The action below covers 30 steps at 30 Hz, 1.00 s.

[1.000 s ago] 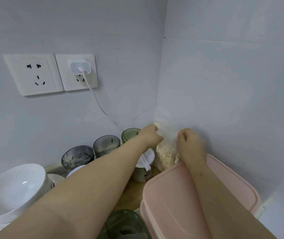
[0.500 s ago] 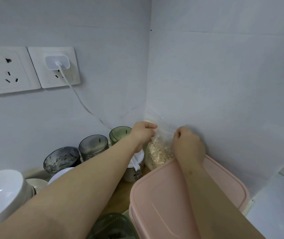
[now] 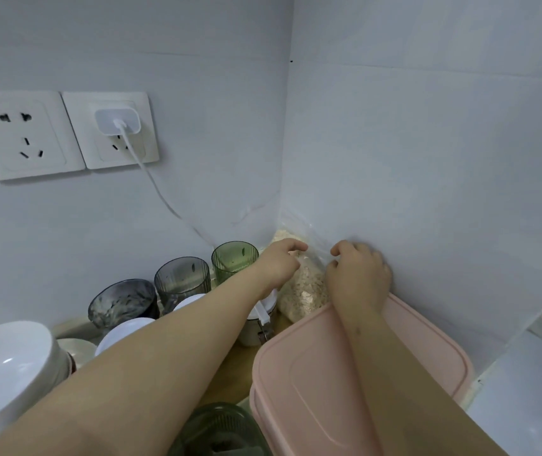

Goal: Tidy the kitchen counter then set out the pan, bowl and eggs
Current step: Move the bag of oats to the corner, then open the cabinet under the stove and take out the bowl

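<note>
Bowls [image 3: 6, 366], white and stacked, sit far left on the counter [image 3: 230, 386]. The left arm reaches forward; the left hand [image 3: 279, 263] touches a clear bag of oats [image 3: 305, 291] in the wall corner with loosely extended fingers. The right hand [image 3: 358, 274] curls its fingers at the bag's top, but I cannot tell whether they pinch it. Its forearm crosses a pink lidded box [image 3: 328, 390].

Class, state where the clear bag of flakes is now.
Head view, right of centre: the bag of flakes stands in the wall corner between the left hand and right hand, behind the pink container, right of the green tumbler.
</note>
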Each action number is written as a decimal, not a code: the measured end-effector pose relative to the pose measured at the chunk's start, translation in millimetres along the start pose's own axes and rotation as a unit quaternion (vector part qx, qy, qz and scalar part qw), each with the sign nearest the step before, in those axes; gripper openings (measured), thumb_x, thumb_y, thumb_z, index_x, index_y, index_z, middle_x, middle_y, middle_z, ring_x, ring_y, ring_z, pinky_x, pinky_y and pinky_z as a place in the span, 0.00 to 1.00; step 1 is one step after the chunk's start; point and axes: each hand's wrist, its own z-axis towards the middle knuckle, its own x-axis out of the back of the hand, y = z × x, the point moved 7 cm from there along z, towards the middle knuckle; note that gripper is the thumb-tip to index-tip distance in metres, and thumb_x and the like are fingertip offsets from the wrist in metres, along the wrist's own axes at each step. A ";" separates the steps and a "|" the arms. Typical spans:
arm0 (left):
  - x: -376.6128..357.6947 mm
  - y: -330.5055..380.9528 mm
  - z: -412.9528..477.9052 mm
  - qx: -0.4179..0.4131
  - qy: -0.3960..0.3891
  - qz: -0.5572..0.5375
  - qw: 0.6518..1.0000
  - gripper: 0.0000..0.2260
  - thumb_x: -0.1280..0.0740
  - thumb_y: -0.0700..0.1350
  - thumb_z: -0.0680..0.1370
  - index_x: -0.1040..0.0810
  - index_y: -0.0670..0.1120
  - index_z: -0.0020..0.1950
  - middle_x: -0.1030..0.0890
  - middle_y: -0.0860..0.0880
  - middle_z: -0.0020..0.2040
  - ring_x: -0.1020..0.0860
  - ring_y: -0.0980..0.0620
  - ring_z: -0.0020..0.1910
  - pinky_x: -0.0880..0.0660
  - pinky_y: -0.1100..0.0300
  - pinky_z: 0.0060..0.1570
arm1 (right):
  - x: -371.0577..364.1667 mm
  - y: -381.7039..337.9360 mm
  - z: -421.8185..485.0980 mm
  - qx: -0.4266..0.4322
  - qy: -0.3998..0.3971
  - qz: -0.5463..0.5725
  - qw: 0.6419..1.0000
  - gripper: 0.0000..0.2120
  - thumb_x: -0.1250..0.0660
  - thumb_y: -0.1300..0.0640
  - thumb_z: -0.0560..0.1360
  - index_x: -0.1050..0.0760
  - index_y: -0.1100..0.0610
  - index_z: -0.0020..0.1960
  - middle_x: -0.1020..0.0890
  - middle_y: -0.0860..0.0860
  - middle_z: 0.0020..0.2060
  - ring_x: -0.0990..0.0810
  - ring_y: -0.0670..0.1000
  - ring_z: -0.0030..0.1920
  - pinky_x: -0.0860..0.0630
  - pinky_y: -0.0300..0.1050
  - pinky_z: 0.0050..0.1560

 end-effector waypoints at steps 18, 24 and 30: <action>139.9 39.7 -186.5 -0.065 0.168 0.003 0.984 0.11 0.38 0.39 0.78 0.24 0.44 0.59 0.25 0.49 0.47 0.27 0.51 0.42 0.31 0.64 0.36 | 89.3 -128.4 -91.8 0.104 -0.035 0.291 0.951 0.09 0.39 0.59 0.75 0.21 0.56 0.50 0.18 0.52 0.50 0.23 0.56 0.54 0.27 0.51 0.55; 208.9 14.3 -300.2 -0.060 0.261 -0.019 0.963 0.08 0.38 0.39 0.78 0.24 0.46 0.55 0.24 0.48 0.49 0.25 0.49 0.47 0.30 0.61 0.41 | 122.4 -209.8 -175.3 0.147 -0.111 0.384 0.905 0.08 0.39 0.59 0.76 0.22 0.56 0.50 0.20 0.49 0.49 0.24 0.50 0.50 0.29 0.42 0.49; 265.0 -25.8 -409.4 -0.035 0.332 -0.045 0.941 0.07 0.38 0.40 0.78 0.24 0.48 0.53 0.22 0.49 0.47 0.22 0.48 0.50 0.27 0.55 0.51 | 123.2 -268.8 -269.8 0.152 -0.189 0.427 0.871 0.07 0.39 0.60 0.76 0.23 0.55 0.49 0.22 0.46 0.44 0.25 0.48 0.48 0.34 0.38 0.47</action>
